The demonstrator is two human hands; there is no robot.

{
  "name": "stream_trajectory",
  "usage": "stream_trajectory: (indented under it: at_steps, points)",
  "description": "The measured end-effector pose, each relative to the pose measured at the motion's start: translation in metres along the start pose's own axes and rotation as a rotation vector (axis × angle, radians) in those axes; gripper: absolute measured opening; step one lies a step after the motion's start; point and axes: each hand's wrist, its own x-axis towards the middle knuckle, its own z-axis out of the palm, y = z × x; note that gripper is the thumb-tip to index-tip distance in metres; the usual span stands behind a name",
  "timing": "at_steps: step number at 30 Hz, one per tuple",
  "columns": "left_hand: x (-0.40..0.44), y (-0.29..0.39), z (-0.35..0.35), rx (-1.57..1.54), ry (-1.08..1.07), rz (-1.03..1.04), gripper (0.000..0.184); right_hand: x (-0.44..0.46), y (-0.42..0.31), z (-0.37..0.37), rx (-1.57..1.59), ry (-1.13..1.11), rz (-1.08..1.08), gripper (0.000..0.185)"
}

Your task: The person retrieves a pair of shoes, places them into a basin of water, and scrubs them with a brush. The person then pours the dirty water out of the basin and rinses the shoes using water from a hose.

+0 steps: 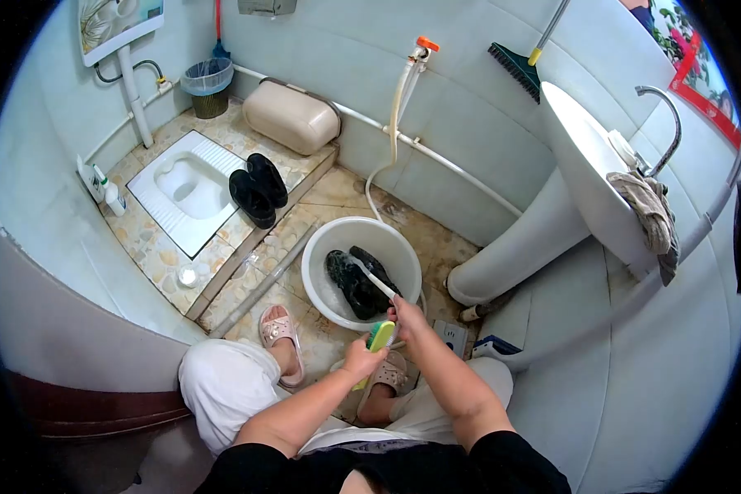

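A white basin (311, 284) stands on the floor in front of me, with a pair of dark, wet shoes (351, 284) lying in it. At the basin's near rim, my right hand (409, 319) is closed round the white hose (378, 282), whose end points down at the shoes. Water appears to run from its tip. My left hand (361, 359) grips a green scrubbing brush (380, 336) just outside the rim, close to my right hand. The brush is apart from the shoes.
Another pair of black shoes (255, 191) sits on the raised step beside a squat toilet (185, 191). A pedestal sink (580, 156) with a grey cloth (646, 212) rises at the right. An orange-handled tap (426, 44) and a broom (519, 70) are on the wall.
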Motion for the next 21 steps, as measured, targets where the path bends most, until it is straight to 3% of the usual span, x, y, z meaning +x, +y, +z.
stream_trajectory:
  at_steps: [2,4,6,9,11,14,19,21]
  points:
    - [-0.007,0.007,-0.002,0.086,-0.040,0.019,0.041,-0.002,-0.002,-0.004,-0.124,0.078,-0.045,0.027]
    - [-0.013,0.006,-0.003,0.081,0.059,0.056,0.044,0.018,0.003,-0.026,-0.627,0.204,-0.408,0.026]
    - [-0.007,-0.002,-0.011,0.139,0.136,-0.148,0.039,-0.003,-0.012,-0.030,-0.489,0.204,-0.300,0.025]
    - [0.010,-0.048,-0.024,-0.100,0.262,-0.327,0.030,-0.024,-0.016,-0.031,-0.283,0.209,-0.199,0.024]
    - [0.016,-0.058,-0.031,-0.568,0.356,-0.392,0.020,-0.029,-0.018,-0.032,-0.185,0.197,-0.197,0.023]
    - [0.029,-0.071,-0.036,-0.767,0.386,-0.569,0.018,-0.031,-0.014,-0.030,-0.103,0.192,-0.143,0.023]
    - [0.049,-0.082,-0.038,-0.799,0.363,-0.634,0.022,-0.025,-0.009,-0.035,-0.169,0.147,-0.175,0.023]
    - [0.051,-0.083,-0.040,-0.862,0.387,-0.617,0.022,-0.022,-0.008,-0.037,-0.373,0.250,-0.232,0.029]
